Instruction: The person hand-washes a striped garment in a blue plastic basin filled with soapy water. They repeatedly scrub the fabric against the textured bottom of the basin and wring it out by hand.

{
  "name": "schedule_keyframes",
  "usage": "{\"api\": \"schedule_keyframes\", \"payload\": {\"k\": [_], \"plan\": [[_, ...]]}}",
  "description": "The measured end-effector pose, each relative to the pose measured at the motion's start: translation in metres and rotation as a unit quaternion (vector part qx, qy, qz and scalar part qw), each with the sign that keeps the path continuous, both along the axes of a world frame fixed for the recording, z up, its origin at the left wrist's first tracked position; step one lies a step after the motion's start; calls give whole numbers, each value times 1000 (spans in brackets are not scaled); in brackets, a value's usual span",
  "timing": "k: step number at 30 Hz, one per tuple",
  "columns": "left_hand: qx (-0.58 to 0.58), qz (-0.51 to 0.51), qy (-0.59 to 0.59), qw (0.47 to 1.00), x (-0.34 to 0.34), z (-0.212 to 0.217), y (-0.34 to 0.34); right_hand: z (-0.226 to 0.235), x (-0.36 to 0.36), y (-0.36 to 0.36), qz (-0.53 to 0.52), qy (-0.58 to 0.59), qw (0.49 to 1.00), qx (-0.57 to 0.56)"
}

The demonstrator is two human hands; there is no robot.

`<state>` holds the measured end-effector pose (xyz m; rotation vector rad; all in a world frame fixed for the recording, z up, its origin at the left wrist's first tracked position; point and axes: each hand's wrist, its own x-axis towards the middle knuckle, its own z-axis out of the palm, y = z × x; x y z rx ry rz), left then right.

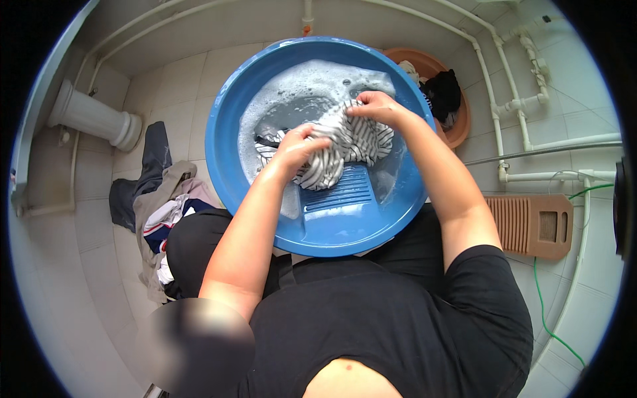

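Observation:
A wet garment with black and white stripes is bunched over the ribbed washboard moulded into a large blue tub. My left hand grips the left side of the cloth, its fingers closed on a fold. At the upper right of the bunch, my right hand pinches another part of it. Sudsy water surrounds the garment, and some of its lower cloth lies in the water. A dark strip of cloth shows left of my left hand.
Loose clothes lie piled on the tiled floor to the left, near a white pedestal. Behind the tub at right stands an orange basin holding dark and light clothes. A brown washboard and white pipes are at the right.

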<state>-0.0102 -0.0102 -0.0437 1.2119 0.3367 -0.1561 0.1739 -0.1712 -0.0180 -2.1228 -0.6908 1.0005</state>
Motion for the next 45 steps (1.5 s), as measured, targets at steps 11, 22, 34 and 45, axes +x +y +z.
{"api": "schedule_keyframes", "payload": {"k": [11, 22, 34, 45], "plan": [[-374, 228, 25, 899, 15, -33, 2, -53, -13, 12, -31, -234, 942, -237], [-157, 269, -45, 949, 10, -23, -13, 17, -165, 47, 86, -312, 880, 349], [-390, 82, -19, 917, -4, -48, -9, 15, -183, 47, -50, -332, 889, 313], [-230, 249, 157, 927, -1, -13, -27, 3, -180, 41, -78, -254, 936, 231]]}}
